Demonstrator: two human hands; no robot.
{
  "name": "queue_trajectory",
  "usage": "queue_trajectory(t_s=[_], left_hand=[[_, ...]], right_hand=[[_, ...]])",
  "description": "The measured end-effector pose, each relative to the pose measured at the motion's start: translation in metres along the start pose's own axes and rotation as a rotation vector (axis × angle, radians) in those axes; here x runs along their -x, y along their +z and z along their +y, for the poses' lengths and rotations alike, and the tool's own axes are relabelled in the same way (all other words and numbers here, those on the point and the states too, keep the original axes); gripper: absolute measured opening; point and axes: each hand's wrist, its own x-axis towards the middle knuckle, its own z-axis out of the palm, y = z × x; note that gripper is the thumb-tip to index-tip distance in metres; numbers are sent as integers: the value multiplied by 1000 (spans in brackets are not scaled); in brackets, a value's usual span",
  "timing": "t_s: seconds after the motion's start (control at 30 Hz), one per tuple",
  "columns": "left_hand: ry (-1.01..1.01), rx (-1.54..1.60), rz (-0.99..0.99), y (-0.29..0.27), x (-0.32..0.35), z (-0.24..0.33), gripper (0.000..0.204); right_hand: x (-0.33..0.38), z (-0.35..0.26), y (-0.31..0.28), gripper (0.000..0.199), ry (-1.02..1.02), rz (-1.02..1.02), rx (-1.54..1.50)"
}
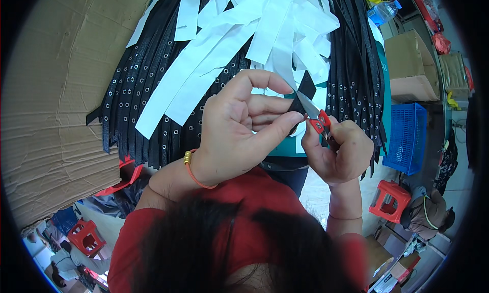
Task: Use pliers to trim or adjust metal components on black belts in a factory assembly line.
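Note:
My left hand pinches the end of a black strap between thumb and fingers, over the middle of the work surface. My right hand is wrapped round a pair of small scissors with red parts near the pivot. Their blades point up and left and meet the strap right beside my left fingertips. I cannot tell whether the blades have the strap between them. Beyond my hands, white strips lie loosely over many black straps with metal eyelets, which fan out to the left and right.
A large cardboard sheet stands at the left. On the right are a blue plastic basket, a cardboard box, a water bottle and a red stool. Another person is at the lower right, and one at the lower left.

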Motion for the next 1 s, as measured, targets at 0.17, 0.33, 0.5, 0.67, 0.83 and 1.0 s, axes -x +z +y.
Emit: queue_trajectory(t_s=[0.17,0.33,0.5,0.67,0.83,1.0], left_hand=[[-7,-10,5,0,-1,0,34],[-2,-37,-15,-1,-1,0,34],[-13,-49,12,-2,-1,3,33],[-204,-25,-112,-13,-7,15,32],[-315,-5,-171,-17,-11,26,32],[-366,1,-213,-19,-13,29,32]], right_hand=[[0,2,1,28,23,6,-52],[-3,1,-2,28,49,-11,-76],[-16,5,-11,27,42,-41,-134],[-22,24,-27,37,112,-301,-342],[-24,33,-31,39,123,-413,-534],[-27,33,-24,28,117,-344,-693]])
